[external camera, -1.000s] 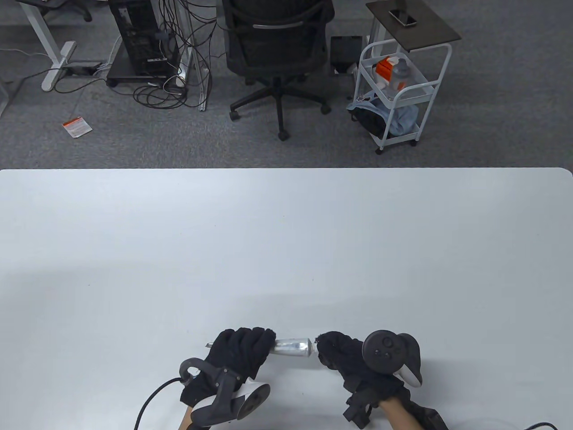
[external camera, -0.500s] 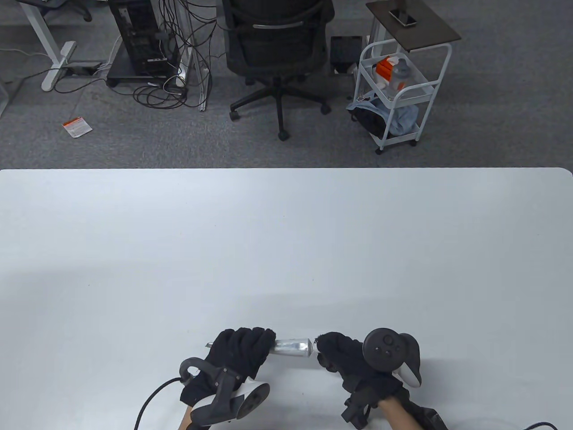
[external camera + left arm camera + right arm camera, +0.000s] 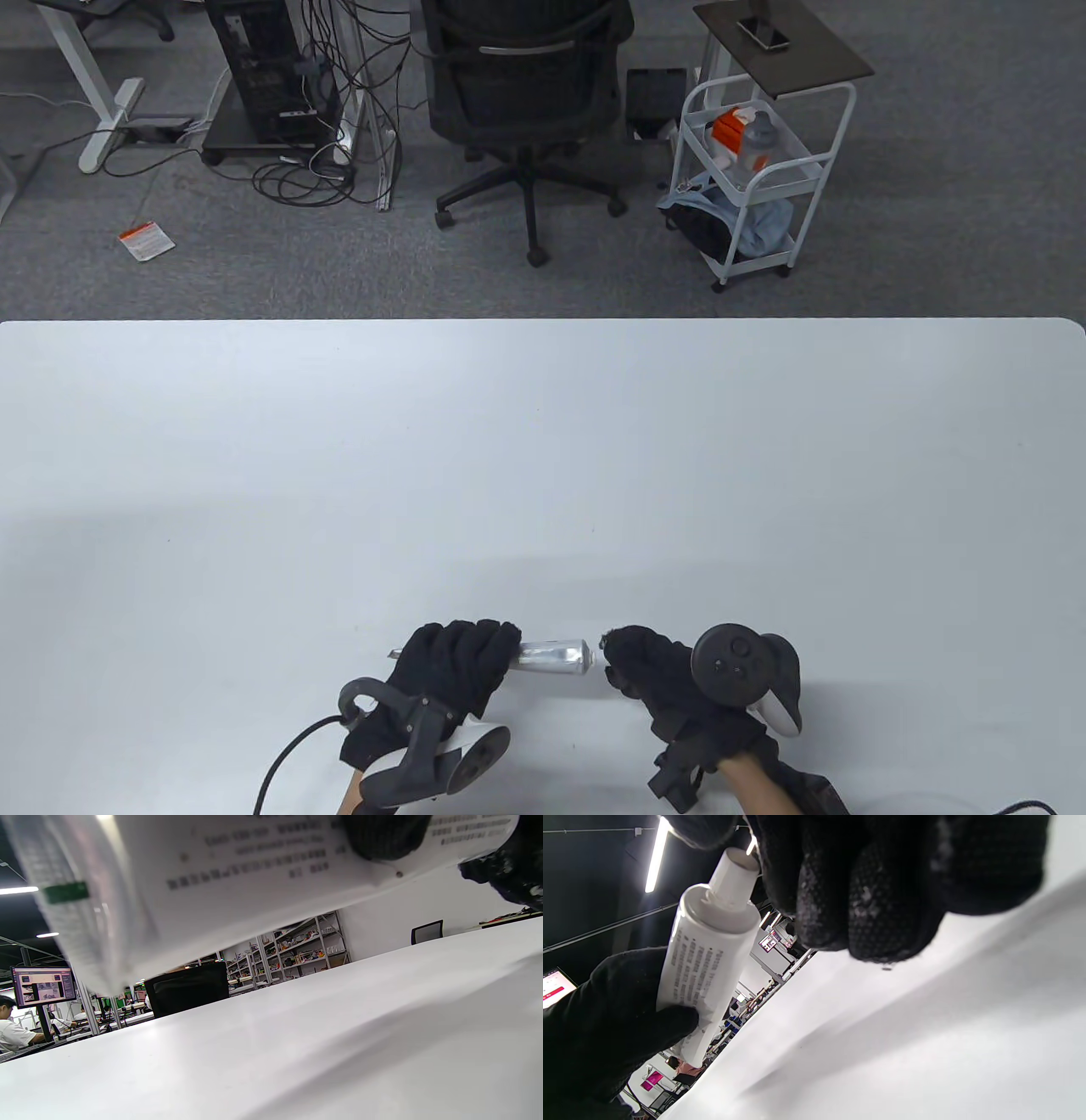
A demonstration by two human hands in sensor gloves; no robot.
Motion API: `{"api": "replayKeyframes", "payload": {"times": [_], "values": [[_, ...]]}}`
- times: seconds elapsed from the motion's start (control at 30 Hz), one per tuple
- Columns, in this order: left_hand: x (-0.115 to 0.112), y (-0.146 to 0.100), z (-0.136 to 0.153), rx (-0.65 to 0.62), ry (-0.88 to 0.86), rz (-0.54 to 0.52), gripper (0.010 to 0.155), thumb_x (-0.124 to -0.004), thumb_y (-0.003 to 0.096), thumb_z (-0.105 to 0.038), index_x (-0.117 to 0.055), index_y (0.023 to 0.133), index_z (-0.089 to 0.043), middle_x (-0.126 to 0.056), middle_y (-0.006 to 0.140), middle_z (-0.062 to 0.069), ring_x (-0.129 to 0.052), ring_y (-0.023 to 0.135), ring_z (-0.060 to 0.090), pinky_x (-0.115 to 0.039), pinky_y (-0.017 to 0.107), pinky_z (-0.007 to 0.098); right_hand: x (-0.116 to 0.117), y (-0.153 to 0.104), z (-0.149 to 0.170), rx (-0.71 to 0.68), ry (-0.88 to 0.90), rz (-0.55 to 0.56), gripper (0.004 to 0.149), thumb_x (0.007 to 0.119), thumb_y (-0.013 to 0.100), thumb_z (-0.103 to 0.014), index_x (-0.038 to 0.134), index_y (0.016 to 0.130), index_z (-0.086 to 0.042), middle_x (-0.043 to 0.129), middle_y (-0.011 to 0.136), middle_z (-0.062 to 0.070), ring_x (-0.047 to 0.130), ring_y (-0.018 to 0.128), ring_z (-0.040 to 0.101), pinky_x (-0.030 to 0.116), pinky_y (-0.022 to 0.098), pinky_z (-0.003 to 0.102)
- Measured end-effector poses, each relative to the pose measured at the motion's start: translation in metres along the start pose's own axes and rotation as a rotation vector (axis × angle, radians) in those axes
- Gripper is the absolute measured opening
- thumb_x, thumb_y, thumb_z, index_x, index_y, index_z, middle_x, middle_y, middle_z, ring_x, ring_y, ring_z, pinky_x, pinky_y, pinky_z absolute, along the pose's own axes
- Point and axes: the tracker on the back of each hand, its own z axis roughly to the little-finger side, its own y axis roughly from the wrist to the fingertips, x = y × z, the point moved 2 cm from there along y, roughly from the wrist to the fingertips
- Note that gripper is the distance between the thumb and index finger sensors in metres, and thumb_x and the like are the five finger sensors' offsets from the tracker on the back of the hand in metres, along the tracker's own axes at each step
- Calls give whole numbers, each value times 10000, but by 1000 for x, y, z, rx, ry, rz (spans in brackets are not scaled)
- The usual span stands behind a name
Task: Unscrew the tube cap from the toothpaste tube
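Note:
A silver-white toothpaste tube (image 3: 556,655) is held level just above the white table (image 3: 543,475) near its front edge. My left hand (image 3: 475,658) grips the tube's flat end and body; it also shows in the right wrist view (image 3: 606,1018). The tube's printed side fills the left wrist view (image 3: 254,878). In the right wrist view a white cap (image 3: 734,872) stands out from the tube (image 3: 708,955). My right hand (image 3: 612,660) is curled, and its fingers (image 3: 865,891) close around the cap's tip. In the table view the cap is hidden.
The table's far edge (image 3: 543,321) borders a carpeted floor with a black office chair (image 3: 526,102) and a white trolley (image 3: 755,170). A black cable (image 3: 288,755) trails from my left wrist at the front edge.
My right hand has shifted slightly to the right, and a small gap now shows between it and the tube's end. The left hand and the tube have stayed put.

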Motion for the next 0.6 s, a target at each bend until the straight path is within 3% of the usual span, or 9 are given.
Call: {"api": "replayKeyframes", "payload": {"times": [0.2, 0.3, 0.43, 0.6], "values": [[-1, 0, 1, 4, 10, 2, 491, -696, 572, -346, -509, 1022, -402, -700, 1108, -36, -795, 1040, 184, -765, 740, 470, 0, 0, -6, -69, -2, -2, 481, 712, 558, -296, 636, 957, -37, 839, 825, 209, 909, 662, 390, 792, 445, 520], [0, -1, 2, 10, 12, 0, 491, -695, 571, -347, -513, 1025, -392, -702, 1106, -35, -798, 1036, 186, -768, 737, 467, 2, 0, -4, -64, -17, -8, 590, 667, 562, -397, 585, 1001, -11, 805, 866, 250, 876, 697, 440, 770, 462, 551], [1, -1, 2, 12, 10, -7, 491, -695, 572, -347, -513, 1026, -390, -701, 1106, -34, -798, 1036, 186, -768, 736, 467, 1, -1, 1, -17, -12, 8, 600, 556, 578, -449, 678, 937, 17, 873, 776, 247, 924, 606, 430, 792, 407, 541], [0, -1, 1, 6, 16, -5, 490, -695, 572, -347, -512, 1025, -392, -700, 1107, -36, -797, 1038, 183, -768, 738, 467, 1, 0, -2, -36, 10, 1, 473, 626, 581, -351, 704, 900, -10, 888, 746, 207, 939, 579, 390, 804, 393, 516]]}}
